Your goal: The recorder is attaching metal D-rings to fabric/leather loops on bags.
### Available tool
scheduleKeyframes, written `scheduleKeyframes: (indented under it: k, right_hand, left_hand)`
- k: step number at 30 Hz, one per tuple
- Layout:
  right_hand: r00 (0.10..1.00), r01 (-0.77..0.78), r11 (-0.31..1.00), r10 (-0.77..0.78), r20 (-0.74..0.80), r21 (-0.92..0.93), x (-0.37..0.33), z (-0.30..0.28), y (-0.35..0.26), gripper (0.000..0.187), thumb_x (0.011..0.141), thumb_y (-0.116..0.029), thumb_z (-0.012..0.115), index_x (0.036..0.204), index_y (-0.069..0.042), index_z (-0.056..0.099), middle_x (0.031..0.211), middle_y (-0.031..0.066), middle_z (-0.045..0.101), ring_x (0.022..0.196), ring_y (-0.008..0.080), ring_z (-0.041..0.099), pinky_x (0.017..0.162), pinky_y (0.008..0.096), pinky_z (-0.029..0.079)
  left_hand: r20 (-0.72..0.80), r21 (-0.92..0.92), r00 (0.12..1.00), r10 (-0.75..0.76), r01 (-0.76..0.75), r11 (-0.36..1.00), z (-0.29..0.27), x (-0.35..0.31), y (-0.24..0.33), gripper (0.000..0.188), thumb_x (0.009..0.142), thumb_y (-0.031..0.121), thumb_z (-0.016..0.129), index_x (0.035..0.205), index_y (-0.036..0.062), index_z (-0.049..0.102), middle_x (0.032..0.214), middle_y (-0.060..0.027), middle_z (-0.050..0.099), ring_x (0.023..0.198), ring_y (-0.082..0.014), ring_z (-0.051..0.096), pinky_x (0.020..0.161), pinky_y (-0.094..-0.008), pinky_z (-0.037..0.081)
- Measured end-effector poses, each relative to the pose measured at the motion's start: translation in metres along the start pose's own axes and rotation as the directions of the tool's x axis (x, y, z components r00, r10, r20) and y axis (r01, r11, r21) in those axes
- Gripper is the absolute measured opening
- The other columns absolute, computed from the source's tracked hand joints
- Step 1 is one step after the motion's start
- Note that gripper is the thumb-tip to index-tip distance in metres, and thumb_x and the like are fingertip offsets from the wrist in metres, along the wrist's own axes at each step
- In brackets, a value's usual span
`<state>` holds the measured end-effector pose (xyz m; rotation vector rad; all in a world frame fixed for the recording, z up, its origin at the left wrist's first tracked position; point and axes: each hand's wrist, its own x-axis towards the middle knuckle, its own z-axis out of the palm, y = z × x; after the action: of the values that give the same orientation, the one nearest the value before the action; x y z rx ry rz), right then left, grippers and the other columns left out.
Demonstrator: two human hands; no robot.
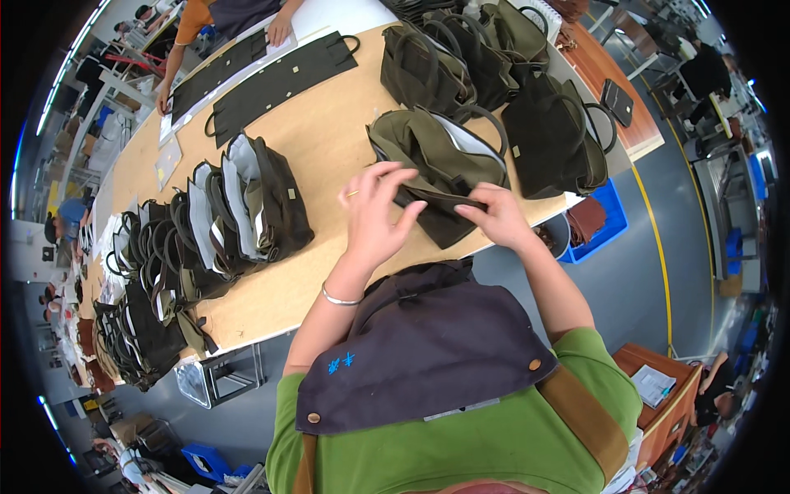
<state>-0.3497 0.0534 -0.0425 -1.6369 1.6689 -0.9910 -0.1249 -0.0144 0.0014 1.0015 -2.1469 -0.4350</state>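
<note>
L hand: fingers hanging spread, half-curled by olive bag, contact unclear | R hand: thumb and fingers pinching bag's near rim | bag: sitting open near table's front edge, pale lining showing | dark bags standing in row at left | flat dark panel lying beyond

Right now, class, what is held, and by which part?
The right hand pinches the dark bag by its near upper edge; the left hand is open.

Olive bag with pale-grey lining, tan tabletop, green shirt, purple-grey apron, blue bin
</note>
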Motion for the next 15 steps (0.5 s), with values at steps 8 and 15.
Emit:
scheduleKeyframes:
  k: [8,15]
  right_hand:
    - [0.916,0.003,0.997,-0.034,-0.399,-0.078,-0.074,-0.003,-0.001,0.015,0.079,-0.009,0.078,0.079,0.001,0.067,0.069,0.0069,0.052,0.057,0.0188,0.050,0.053,0.0310,0.040]
    - [0.769,0.290,0.938,-0.347,-0.537,-0.190,-0.070,0.013,-0.003,0.053,0.071,0.001,0.081,0.119,-0.008,0.058,0.117,0.0111,0.045,0.070,0.0125,0.052,0.052,0.0216,0.042]
  left_hand:
    - [0.935,-0.308,0.312,-0.168,0.950,0.051,0.079,-0.040,-0.025,0.096,0.090,0.075,0.039,0.158,0.0199,-0.002,0.163,-0.0113,0.007,0.142,-0.0431,0.027,0.101,-0.0570,0.043]
    - [0.867,-0.457,0.498,-0.019,0.810,0.367,0.131,-0.019,-0.053,0.083,0.095,0.068,0.038,0.158,0.0208,0.010,0.159,-0.0098,0.025,0.142,-0.0301,0.033,0.104,-0.0525,0.042]
